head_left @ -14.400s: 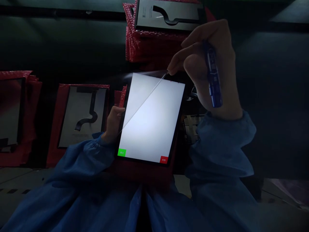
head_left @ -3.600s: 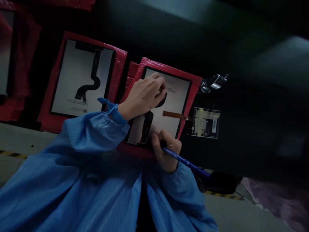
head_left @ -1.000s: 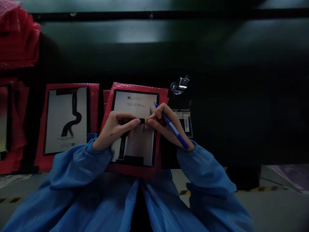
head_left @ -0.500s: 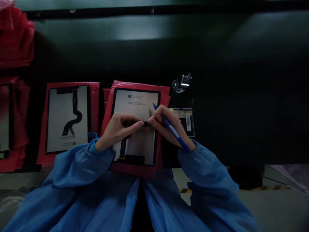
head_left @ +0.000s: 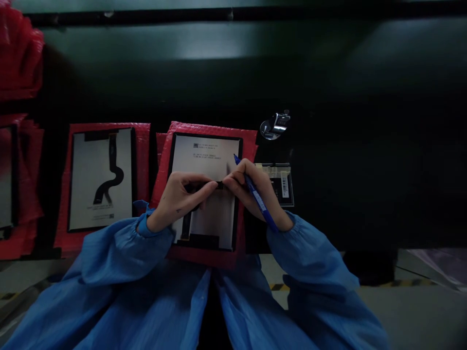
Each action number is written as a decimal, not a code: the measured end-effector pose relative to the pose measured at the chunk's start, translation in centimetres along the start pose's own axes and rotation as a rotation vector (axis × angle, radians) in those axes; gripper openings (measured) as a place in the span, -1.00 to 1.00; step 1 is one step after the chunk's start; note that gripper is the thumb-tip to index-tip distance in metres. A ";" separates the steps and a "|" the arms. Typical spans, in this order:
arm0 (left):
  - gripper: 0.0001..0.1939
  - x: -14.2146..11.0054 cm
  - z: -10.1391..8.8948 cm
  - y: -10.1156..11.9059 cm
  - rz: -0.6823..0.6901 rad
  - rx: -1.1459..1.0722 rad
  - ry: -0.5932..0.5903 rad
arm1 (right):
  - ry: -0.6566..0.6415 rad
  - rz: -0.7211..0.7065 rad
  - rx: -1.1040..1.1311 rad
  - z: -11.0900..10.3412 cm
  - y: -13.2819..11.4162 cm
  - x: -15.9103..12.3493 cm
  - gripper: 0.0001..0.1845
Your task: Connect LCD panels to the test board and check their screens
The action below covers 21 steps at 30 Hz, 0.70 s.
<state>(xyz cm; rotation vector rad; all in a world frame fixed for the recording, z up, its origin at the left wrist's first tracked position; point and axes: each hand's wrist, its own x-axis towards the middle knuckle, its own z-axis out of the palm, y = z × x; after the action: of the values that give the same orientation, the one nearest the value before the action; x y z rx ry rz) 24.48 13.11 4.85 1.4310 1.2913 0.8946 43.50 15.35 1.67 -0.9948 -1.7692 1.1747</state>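
Note:
A display panel (head_left: 206, 160) lies face down on a red bubble-wrap sheet (head_left: 211, 257) in front of me. My left hand (head_left: 178, 199) pinches the free end of the panel's black flex cable (head_left: 220, 184) over the middle of the panel. My right hand (head_left: 255, 194) pinches the same cable end from the right, its fingertips meeting the left ones. A blue pen (head_left: 257, 197) is tucked between the right hand's fingers, tip pointing up and left. Both arms wear blue sleeves.
A second panel (head_left: 100, 180) with a curved black cable lies on red wrap to the left, and more red wrap (head_left: 18, 53) sits at far left. A small circuit board (head_left: 279, 182) and a shiny metal part (head_left: 275, 125) lie right of the panel on the dark table.
Over the last second my fingertips have stayed pinched together on the cable end, and the pen has tilted slightly. Earlier the panel was held up lit white, then laid face down.

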 end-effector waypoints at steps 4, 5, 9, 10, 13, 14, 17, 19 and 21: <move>-0.83 0.0 0.0 -0.1 0.017 0.002 -0.001 | 0.001 -0.013 -0.024 0.0 -0.2 -0.1 -0.57; -0.83 0.0 -0.1 -0.2 0.023 0.006 -0.002 | 0.000 -0.008 -0.030 0.0 -0.2 -0.1 -0.58; -0.84 0.0 0.0 -0.4 0.008 0.028 -0.023 | 0.012 -0.002 -0.049 0.1 -0.3 -0.2 -0.60; -0.83 0.0 0.0 -0.4 0.003 0.032 -0.031 | 0.020 -0.006 -0.056 0.1 -0.3 -0.2 -0.59; -0.82 0.1 0.1 -0.5 0.006 0.028 -0.046 | 0.025 -0.017 -0.077 0.2 -0.3 -0.2 -0.58; -0.82 0.1 0.1 -0.5 0.011 0.021 -0.043 | 0.024 -0.019 -0.080 0.2 -0.3 -0.2 -0.58; -0.81 0.0 0.1 -0.6 0.026 0.007 -0.019 | 0.016 -0.041 -0.088 0.2 -0.3 -0.2 -0.60; -0.81 0.0 0.2 -0.7 0.036 0.013 -0.004 | 0.020 -0.080 -0.103 0.1 -0.2 -0.2 -0.60; -0.81 0.1 0.2 -0.8 0.052 0.023 0.004 | 0.029 -0.129 -0.117 0.1 -0.1 -0.2 -0.61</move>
<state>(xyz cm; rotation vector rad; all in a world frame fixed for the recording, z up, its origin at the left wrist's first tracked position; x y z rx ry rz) 24.48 13.10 3.98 1.4872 1.2764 0.9200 43.41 15.12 1.69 -0.9450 -1.8675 0.9815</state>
